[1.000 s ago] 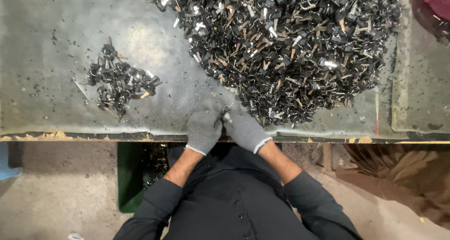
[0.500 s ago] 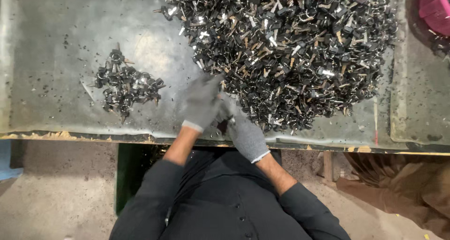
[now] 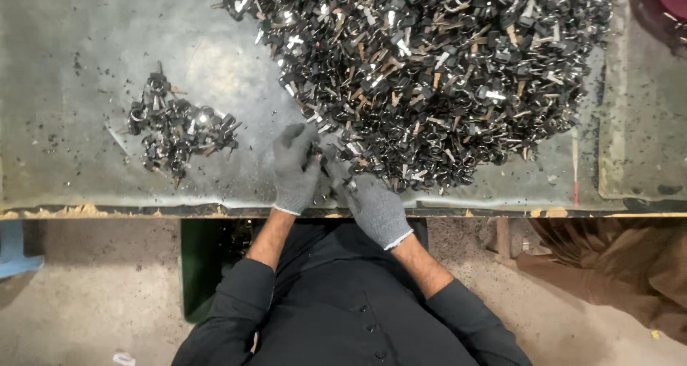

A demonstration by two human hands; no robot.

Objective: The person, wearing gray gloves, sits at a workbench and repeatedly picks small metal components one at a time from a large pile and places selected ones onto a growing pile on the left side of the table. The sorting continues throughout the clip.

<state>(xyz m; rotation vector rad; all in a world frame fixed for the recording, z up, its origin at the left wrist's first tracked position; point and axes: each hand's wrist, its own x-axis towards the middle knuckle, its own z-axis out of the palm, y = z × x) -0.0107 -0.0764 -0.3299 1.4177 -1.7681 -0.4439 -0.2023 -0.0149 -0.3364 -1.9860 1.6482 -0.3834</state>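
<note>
Your gloved left hand (image 3: 295, 167) and right hand (image 3: 376, 207) meet at the near edge of the big pile of keys (image 3: 436, 72), fingers curled around a small dark piece (image 3: 323, 167); how tightly, you cannot tell.

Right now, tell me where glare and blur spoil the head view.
Head view: bright glints scatter over the large pile of keys; the metal table shows a dull sheen at upper left; the gloved left hand and right hand look slightly soft; the small pile of keys is sharp.
</note>
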